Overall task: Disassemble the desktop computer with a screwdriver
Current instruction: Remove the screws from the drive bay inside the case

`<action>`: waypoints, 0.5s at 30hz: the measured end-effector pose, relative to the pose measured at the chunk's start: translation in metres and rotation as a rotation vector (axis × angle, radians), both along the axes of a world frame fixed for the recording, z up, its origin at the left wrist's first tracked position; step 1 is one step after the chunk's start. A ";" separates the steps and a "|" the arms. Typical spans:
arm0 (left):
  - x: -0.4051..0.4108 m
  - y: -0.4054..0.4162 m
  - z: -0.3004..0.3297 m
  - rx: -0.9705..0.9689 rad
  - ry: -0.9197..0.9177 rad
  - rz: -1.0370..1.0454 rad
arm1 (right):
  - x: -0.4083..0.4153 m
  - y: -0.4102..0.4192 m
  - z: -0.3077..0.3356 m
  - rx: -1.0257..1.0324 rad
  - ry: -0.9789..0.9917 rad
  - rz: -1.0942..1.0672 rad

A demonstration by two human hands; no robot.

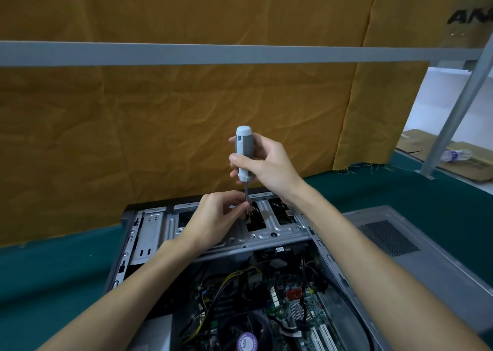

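An open desktop computer case (149, 233) lies on a green table, its motherboard (280, 302) and cables exposed. A metal drive cage (277, 228) spans the far end. My right hand (269, 164) grips the grey-and-white handle of a screwdriver (244, 153), held upright with its tip down on the cage. My left hand (216, 217) pinches the screwdriver's shaft near the tip, steadying it. The screw under the tip is hidden by my fingers.
The removed grey side panel (400, 238) with a vent grille lies right of the case. A wall of brown fabric (173, 126) hangs close behind, crossed by a grey metal bar (186, 53). A plastic bottle (456, 154) and cardboard lie at far right.
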State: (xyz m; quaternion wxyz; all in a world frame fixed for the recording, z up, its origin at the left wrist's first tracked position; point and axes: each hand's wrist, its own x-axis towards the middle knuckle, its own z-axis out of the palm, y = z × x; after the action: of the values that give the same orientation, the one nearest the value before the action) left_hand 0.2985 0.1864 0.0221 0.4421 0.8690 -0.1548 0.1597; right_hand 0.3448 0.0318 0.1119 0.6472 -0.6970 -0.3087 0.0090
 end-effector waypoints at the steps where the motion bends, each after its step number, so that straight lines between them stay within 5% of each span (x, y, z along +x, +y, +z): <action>1: 0.000 0.000 0.000 0.003 0.001 -0.008 | 0.000 0.001 -0.001 0.005 -0.032 -0.039; 7: -0.003 -0.002 0.003 0.029 -0.010 -0.049 | 0.002 0.005 -0.010 0.026 -0.144 -0.141; 15: -0.001 -0.001 0.002 0.048 -0.028 -0.059 | 0.004 0.001 -0.004 0.015 -0.021 -0.016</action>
State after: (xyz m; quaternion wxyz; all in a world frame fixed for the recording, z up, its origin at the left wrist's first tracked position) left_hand 0.2974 0.1855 0.0245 0.4236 0.8720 -0.1904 0.1550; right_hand 0.3489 0.0325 0.1080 0.6491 -0.6947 -0.3099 -0.0061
